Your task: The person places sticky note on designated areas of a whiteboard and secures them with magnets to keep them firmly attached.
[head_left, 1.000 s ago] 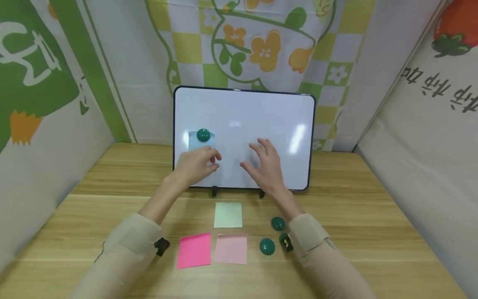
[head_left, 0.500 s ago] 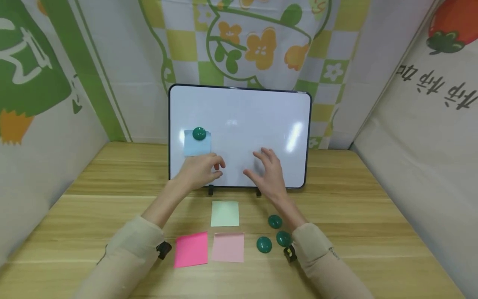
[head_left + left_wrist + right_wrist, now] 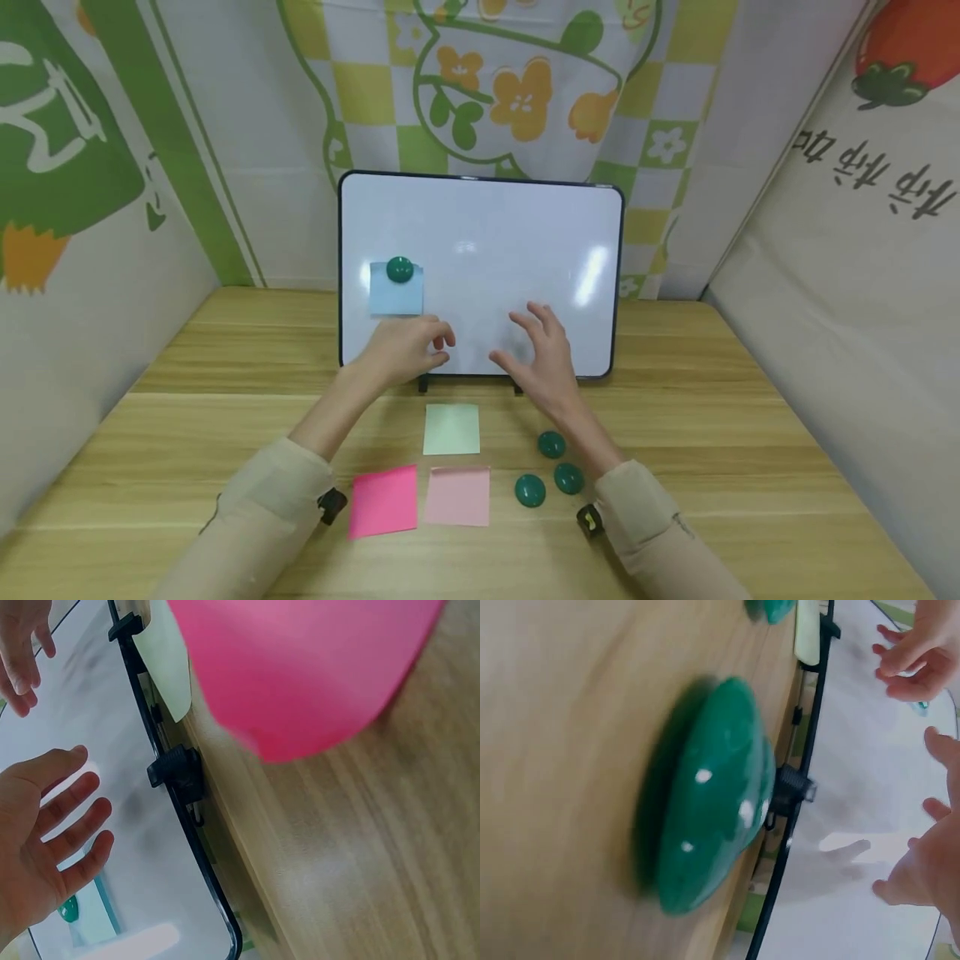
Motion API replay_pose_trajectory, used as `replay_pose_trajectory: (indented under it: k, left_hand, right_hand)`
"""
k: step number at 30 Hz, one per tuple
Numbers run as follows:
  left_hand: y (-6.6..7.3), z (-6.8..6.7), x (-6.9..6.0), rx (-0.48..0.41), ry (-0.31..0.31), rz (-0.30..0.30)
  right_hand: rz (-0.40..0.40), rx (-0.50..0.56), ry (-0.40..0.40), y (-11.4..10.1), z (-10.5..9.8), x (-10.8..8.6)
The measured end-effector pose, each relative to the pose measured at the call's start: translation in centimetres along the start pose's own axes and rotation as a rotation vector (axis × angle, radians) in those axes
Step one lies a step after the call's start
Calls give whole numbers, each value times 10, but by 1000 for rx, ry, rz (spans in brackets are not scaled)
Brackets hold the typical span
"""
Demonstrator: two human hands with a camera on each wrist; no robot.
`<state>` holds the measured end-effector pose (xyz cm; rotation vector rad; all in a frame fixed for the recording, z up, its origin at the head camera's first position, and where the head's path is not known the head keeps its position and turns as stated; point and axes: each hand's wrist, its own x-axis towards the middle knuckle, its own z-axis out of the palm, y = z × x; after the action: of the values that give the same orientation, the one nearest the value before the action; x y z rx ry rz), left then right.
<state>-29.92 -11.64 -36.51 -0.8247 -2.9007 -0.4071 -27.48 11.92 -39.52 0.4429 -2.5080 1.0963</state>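
A whiteboard (image 3: 480,250) with a black frame stands upright on the table. On its left side a round green magnet (image 3: 400,269) sits over the top edge of a blue sticky note (image 3: 396,298). My left hand (image 3: 401,348) hovers just below that note, fingers loosely bent, holding nothing. In front of the board's lower right, my right hand (image 3: 543,358) is held with fingers spread and nothing in it. A pale green sticky note (image 3: 452,429), a hot pink sticky note (image 3: 384,502) and a light pink sticky note (image 3: 459,497) lie on the table between my forearms.
By my right forearm lie three more green magnets (image 3: 530,491), which loom large in the right wrist view. Black stand feet (image 3: 180,771) hold the board's lower edge. Printed cloth (image 3: 517,100) hangs behind and at both sides of the wooden table (image 3: 712,467).
Both hands have drawn slightly down and back from the board, uncovering the lower part of the blue note. The view has shifted a little. Notes and magnets stay put.
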Motion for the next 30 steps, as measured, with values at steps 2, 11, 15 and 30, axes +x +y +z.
replay_pose_trajectory:
  k: [2,11,15,30]
  left_hand:
    - [0,2,-1,-3,-14,3]
    - [1,5,-2,10,-30,12]
    - [1,8,-2,4,-47,21]
    - [-1,16,-4,13,-87,28]
  right_hand:
    - [38,38,-20,-3,-2,-4]
    - [131,125,-43,-8,-11,-16]
    - [158,121,-65,-6,-14,-22]
    - [296,56,-243,-8,-32,-48]
